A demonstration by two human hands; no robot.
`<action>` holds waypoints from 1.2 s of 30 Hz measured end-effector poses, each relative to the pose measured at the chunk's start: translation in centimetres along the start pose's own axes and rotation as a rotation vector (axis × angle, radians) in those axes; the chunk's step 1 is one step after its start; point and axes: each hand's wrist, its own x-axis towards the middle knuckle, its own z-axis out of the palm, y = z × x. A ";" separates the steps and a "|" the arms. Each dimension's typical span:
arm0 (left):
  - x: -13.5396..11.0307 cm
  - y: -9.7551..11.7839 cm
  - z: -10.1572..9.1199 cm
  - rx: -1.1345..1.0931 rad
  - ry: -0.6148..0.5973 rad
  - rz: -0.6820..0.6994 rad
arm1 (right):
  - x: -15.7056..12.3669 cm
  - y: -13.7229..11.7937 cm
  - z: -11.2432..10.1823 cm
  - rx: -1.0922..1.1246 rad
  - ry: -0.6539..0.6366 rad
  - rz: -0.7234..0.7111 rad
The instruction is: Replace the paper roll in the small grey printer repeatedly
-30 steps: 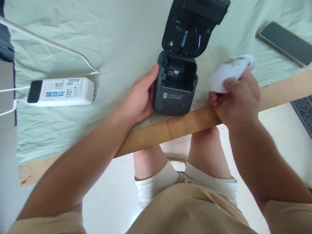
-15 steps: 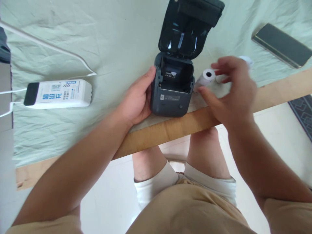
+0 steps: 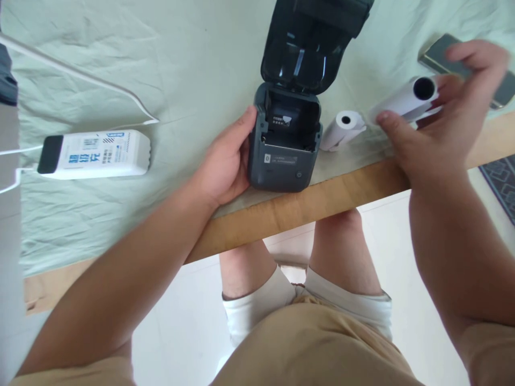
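Right hand (image 3: 442, 136) has moved right, its thumb and fingers around the big roll (image 3: 400, 104); I can't tell how tight. Near, the left hand (image 3: 225, 163) grips the black machine (image 3: 281, 169). Just right is a small roll (image 3: 337, 134); none is inside the machine. Farther, the lid (image 3: 306, 59) is already up.

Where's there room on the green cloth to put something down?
The widest bare cloth patch lies beyond the left hand, between the white cable and the open printer. Another lies between the white block and left forearm. It's crowded right of the printer: small roll, big roll, right hand, phone.
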 end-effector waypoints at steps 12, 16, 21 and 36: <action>-0.4 -0.3 -1.0 0.106 -0.097 0.044 | 2.2 -5.2 3.7 -0.286 0.109 -0.122; -0.2 -0.4 -1.5 0.058 -0.142 0.041 | 2.5 -4.7 4.4 -0.280 0.164 -0.239; -0.2 -0.2 -1.9 0.067 -0.199 0.042 | 0.7 -5.3 5.3 -0.253 0.243 -0.332; 0.5 -0.4 -2.4 0.310 -0.099 0.161 | 1.5 -3.8 4.2 0.079 0.392 -0.196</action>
